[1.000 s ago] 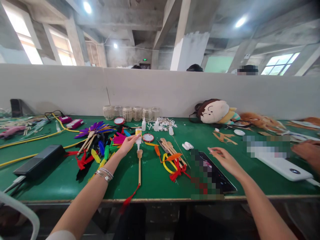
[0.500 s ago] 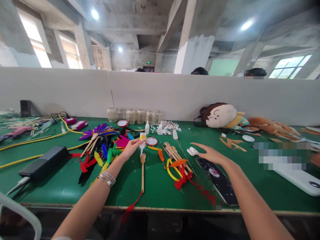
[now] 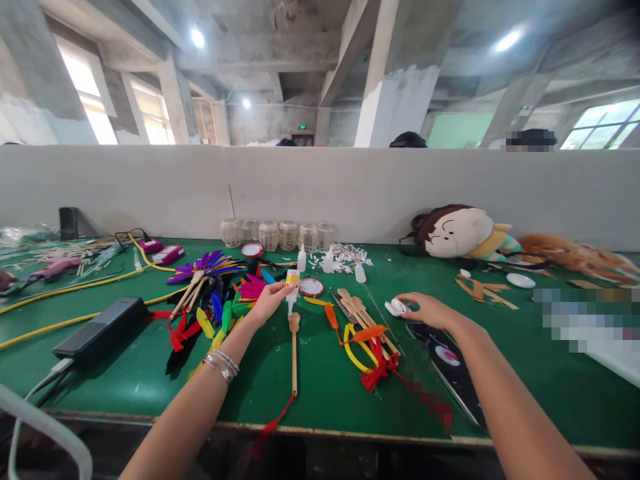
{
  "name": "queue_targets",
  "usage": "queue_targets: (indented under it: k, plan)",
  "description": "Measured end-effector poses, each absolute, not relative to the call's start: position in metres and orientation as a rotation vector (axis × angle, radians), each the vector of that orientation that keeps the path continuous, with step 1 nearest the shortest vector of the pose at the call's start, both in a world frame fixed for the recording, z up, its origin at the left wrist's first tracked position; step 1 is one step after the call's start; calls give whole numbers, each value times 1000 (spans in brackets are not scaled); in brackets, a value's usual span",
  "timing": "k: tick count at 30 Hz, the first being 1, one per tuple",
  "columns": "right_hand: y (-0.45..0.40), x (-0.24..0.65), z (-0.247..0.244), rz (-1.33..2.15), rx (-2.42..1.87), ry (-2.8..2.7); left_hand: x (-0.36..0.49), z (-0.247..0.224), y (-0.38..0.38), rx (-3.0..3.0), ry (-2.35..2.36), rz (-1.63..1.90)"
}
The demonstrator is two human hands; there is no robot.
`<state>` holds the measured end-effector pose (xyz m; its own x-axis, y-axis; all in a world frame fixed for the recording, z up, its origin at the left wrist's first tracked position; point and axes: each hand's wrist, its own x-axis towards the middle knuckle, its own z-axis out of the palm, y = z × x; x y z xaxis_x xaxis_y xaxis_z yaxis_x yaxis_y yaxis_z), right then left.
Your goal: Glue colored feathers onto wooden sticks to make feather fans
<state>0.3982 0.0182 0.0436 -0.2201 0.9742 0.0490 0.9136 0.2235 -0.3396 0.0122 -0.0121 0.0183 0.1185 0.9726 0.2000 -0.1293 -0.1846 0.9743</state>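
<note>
My left hand [image 3: 269, 303] is shut on a small glue bottle with a yellow label [image 3: 293, 285], which it holds upside down. The bottle's white nozzle points down just above the rounded tip of a wooden stick [image 3: 294, 353], and I cannot see them touching. A red tassel trails from the stick's lower end. My right hand [image 3: 430, 311] reaches out flat, its fingertips at a pair of white earbuds [image 3: 397, 307]. Under its wrist lies a black smartphone [image 3: 445, 367], partly blurred out.
A purple feather fan [image 3: 205, 267] and loose coloured feathers lie left of the stick on the green work table [image 3: 320, 400]. Wooden sticks with yellow and red trim lie to its right. Glass jars stand along the white partition, beside a plush doll. A black power bank lies front left.
My right hand has moved left from above the phone to the white earbuds. My left hand keeps the bottle over the stick, and the whole view has shifted slightly.
</note>
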Motion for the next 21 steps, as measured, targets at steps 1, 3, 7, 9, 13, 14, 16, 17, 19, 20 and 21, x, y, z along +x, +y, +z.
queue_targets:
  k: [1, 3, 7, 9, 13, 14, 16, 17, 19, 20, 21]
  plan:
    - [18, 398, 43, 325, -1789, -2240, 12, 18, -12, 1318, 929, 1305]
    - [16, 398, 43, 305, -1807, -2222, 12, 18, -11, 1317, 932, 1315]
    - [12, 398, 41, 328, -1791, -2199, 12, 18, -12, 1317, 936, 1323]
    - [11, 398, 40, 322, -1778, -2174, 12, 19, -12, 1315, 937, 1323]
    - [8, 397, 40, 327, -1748, -2122, 13, 22, -14, 1309, 935, 1321]
    - [7, 396, 40, 330, -1738, -2113, 13, 22, -15, 1306, 935, 1320]
    - [4, 393, 41, 337, -1725, -2102, 13, 23, -16, 1300, 933, 1317]
    - [3, 392, 42, 340, -1724, -2099, 14, 23, -16, 1297, 932, 1316]
    - [2, 391, 42, 350, -1733, -2102, 14, 23, -16, 1296, 928, 1315]
    - [2, 391, 41, 352, -1741, -2105, 14, 23, -16, 1297, 926, 1313]
    - [2, 392, 41, 350, -1749, -2106, 14, 23, -16, 1299, 925, 1311]
